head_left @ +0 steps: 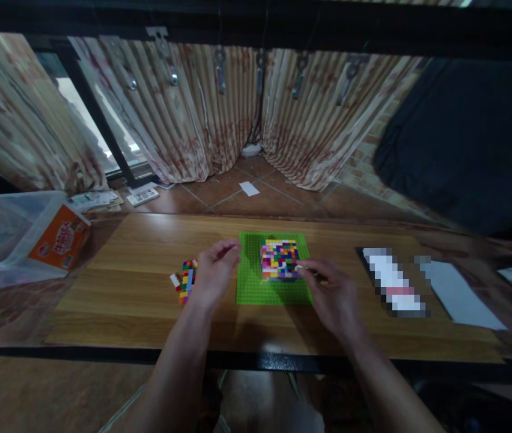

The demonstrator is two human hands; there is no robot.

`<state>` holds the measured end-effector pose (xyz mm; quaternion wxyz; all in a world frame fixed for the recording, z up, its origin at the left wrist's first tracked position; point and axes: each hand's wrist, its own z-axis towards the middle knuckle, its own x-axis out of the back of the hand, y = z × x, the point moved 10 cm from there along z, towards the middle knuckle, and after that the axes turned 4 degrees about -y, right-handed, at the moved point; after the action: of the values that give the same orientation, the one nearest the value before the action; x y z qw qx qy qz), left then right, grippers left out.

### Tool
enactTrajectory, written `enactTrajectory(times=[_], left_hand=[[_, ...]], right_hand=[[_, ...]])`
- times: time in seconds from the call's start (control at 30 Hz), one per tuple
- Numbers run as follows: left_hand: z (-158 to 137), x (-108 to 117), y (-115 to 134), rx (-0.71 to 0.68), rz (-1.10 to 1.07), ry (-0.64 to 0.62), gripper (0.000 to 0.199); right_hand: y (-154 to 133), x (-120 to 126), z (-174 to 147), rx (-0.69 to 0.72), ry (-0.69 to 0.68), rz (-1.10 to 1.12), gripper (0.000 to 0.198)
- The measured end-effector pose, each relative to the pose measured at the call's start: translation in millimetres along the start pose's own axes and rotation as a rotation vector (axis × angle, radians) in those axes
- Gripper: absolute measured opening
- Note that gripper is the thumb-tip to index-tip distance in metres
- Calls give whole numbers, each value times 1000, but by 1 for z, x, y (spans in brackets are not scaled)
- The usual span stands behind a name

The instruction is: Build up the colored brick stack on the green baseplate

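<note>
A block of many-coloured toy bricks (279,260) stands on a green studded baseplate (249,294) in the middle of the table. My right hand (330,291) is at the block's right side, thumb and fingers pinched on what looks like a small white brick (300,268). Over the baseplate's left edge is my left hand (217,267), its fingers curled together; anything inside them is hidden. Just left of that hand lies a pile of loose coloured bricks (185,282), partly covered by it, with a white brick (175,280) at the side.
The wooden table (125,288) has a black front edge. On its right lie a blurred-out dark-edged object (393,282) and a white sheet (461,294). A clear plastic bin (12,240) with an orange label stands beyond the left end. Curtains (220,114) hang behind.
</note>
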<state>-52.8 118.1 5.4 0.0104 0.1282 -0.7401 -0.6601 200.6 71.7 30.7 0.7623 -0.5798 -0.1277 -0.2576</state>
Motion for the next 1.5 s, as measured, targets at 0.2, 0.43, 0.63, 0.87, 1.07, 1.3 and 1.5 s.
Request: enactTrajectory(times=[0.2, 0.43, 0.63, 0.87, 1.07, 1.3, 1.5], left_hand=[[3, -24, -9, -32, 211, -166, 19], [4, -38, -18, -76, 337, -261, 21], [1, -43, -16, -91, 359, -287, 19], [0, -45, -14, -103, 397, -305, 19], [0, -45, -13, -132, 407, -303, 19], [-1, -47, -13, -131, 496, -345, 25], [-3, -50, -13, -118, 540, -367, 28]], right_hand=[[1, -10, 3, -21, -47, 32, 21], [0, -17, 9, -2, -49, -46, 21], [2, -17, 8, -7, -6, -122, 22], [3, -21, 6, -29, 25, -169, 21], [3, -17, 5, -81, 37, -158, 18], [9, -3, 6, -121, 117, -61, 25], [36, -6, 10, -244, 197, 32, 42]])
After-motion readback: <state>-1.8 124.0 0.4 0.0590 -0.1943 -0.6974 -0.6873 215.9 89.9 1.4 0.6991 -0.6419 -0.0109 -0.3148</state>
